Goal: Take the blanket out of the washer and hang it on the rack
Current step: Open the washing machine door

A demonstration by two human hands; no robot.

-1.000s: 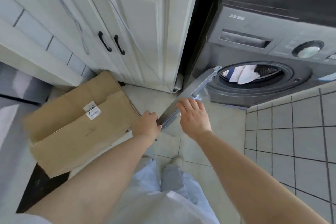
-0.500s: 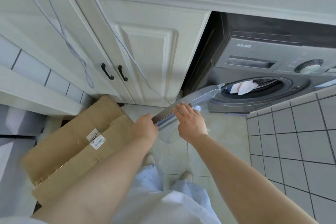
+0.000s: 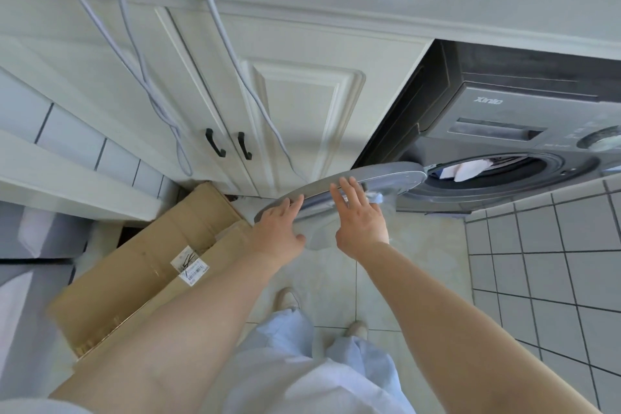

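Pale floor tiles (image 3: 416,265) and white cabinet doors (image 3: 302,101) are framing a grey front-loading washer (image 3: 504,131) that is tucked under a white counter (image 3: 437,0). Its round grey door (image 3: 379,178) is being held swung wide, apparently so the drum mouth is kept free for reaching in. The left hand (image 3: 277,233) is being laid against the door's outer rim, its fingers (image 3: 293,204) straight and released; the right hand (image 3: 361,222) is being pressed flat on the door's face, nothing grasped. A white-and-blue bundled blanket (image 3: 467,169) is lying inside the drum, well apart from both hands, beyond the door's hinge. A flattened brown cardboard box (image 3: 144,262) is lying on the floor alongside.
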